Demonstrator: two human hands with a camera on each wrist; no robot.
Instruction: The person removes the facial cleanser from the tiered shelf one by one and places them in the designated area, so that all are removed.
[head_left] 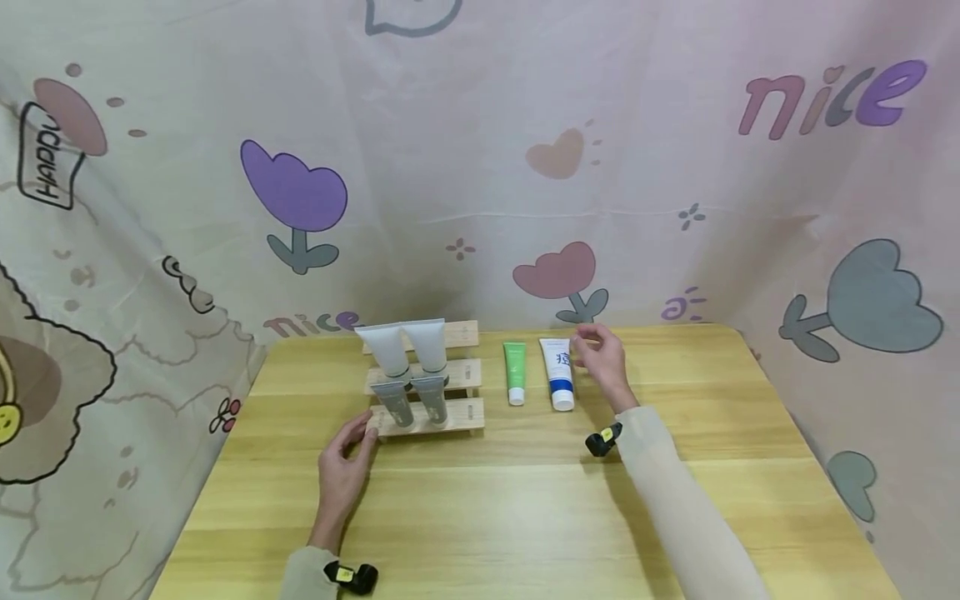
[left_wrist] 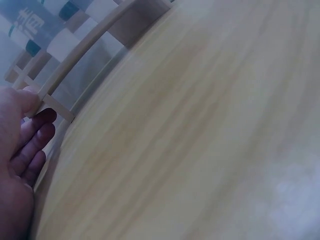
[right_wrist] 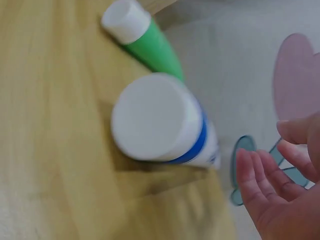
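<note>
A three-step wooden display rack (head_left: 476,414) stands left of centre on the table. My left hand (head_left: 345,467) grips the left end of its lowest step; the left wrist view shows the thumb at the step's edge (left_wrist: 75,55) and the other fingers curled beside it. Two white tubes (head_left: 426,346) stand on the middle step, and two smaller grey tubes (head_left: 432,400) on the lowest. To the rack's right lie a green tube (head_left: 515,367) with a white cap and a larger white-and-blue tube (head_left: 558,367). Beside the latter's upper right edge, my right hand (head_left: 602,360) holds nothing, fingers loosely bent.
The wooden table (head_left: 495,525) ends at the back against a pale printed curtain (head_left: 465,108) with flowers and lettering. More of this curtain hangs along both sides. Each wrist carries a small black camera (head_left: 603,439).
</note>
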